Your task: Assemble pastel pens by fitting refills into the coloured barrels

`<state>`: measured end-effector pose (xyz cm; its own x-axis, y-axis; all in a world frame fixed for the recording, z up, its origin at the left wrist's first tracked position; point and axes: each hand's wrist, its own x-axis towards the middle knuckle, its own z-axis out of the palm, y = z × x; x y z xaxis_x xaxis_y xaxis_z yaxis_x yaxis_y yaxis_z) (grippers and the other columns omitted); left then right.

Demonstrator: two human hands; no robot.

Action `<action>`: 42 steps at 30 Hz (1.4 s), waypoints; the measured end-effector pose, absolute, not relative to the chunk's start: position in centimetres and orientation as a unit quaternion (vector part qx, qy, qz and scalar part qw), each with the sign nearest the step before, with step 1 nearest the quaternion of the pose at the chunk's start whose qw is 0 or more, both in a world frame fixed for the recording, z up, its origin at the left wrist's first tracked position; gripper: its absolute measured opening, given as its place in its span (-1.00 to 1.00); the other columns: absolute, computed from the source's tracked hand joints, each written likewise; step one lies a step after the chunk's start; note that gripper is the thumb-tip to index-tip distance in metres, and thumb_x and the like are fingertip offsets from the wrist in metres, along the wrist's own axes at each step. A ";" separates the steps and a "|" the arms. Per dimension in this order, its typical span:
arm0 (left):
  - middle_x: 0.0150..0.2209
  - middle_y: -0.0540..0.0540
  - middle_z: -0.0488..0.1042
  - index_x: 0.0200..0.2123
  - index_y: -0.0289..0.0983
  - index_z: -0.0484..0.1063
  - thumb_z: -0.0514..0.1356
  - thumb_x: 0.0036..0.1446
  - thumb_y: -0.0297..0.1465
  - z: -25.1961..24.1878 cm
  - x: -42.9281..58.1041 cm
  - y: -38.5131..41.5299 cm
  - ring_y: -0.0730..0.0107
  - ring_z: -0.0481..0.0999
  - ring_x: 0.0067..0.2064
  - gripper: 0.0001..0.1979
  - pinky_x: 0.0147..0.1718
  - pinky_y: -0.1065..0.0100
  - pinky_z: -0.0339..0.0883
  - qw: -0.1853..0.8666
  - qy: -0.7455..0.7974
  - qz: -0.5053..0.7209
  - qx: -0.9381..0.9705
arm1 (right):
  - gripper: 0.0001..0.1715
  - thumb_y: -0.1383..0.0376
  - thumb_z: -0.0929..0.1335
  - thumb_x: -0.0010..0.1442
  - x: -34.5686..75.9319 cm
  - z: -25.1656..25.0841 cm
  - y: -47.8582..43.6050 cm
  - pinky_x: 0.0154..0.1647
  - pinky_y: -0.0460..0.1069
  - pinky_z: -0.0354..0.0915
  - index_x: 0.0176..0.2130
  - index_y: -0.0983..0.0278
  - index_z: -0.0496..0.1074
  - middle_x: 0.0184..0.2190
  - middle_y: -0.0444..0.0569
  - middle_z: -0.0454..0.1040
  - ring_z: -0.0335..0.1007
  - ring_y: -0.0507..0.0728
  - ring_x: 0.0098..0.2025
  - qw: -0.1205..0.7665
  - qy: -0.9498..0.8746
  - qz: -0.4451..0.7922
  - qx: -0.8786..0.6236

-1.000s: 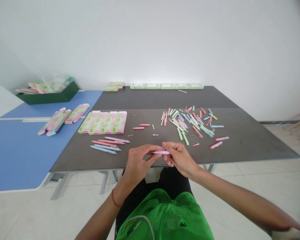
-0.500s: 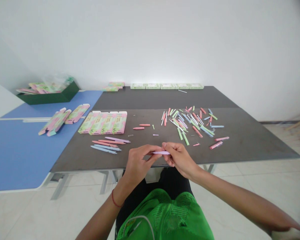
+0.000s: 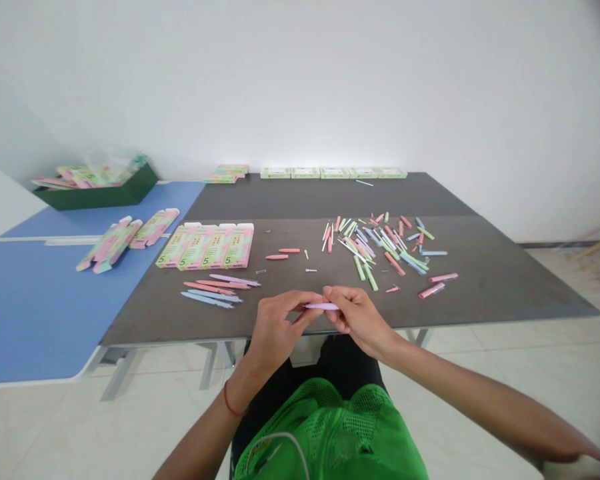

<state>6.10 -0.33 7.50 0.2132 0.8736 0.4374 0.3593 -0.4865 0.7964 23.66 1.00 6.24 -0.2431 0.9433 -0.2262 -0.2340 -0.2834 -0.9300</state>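
A light purple pen (image 3: 323,306) lies level between my two hands, just above the front edge of the dark table (image 3: 290,320). My left hand (image 3: 280,319) pinches its left end, while my right hand (image 3: 353,313) grips the right end, part of which the fingers cover. To the left lie several assembled pens, among them a blue pen (image 3: 207,299) and a purple pen (image 3: 235,279). Beyond my hands rest two pink pen barrels (image 3: 277,257) and a small purple part (image 3: 311,270). A heap of loose pen parts (image 3: 380,245) spreads at the right.
Several pink and green pen boxes (image 3: 213,247) lie side by side at the left. More flat boxes (image 3: 335,173) line the wall. On the blue table (image 3: 25,300) are box sleeves (image 3: 111,243) and a dark green bin (image 3: 100,195) holding packaging.
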 end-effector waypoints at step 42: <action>-0.16 -0.14 0.68 -0.16 -0.25 0.61 0.36 0.23 -0.35 6.8 5.0 0.2 0.30 0.69 -0.20 -0.86 -0.11 0.35 0.61 0.313 0.427 0.470 0.706 | -0.63 0.03 0.49 0.19 26.5 7.1 2.0 -0.64 -0.12 -0.06 -0.28 0.30 0.49 -0.67 -0.26 0.30 0.09 -0.07 -0.68 0.416 -0.461 0.659 -0.424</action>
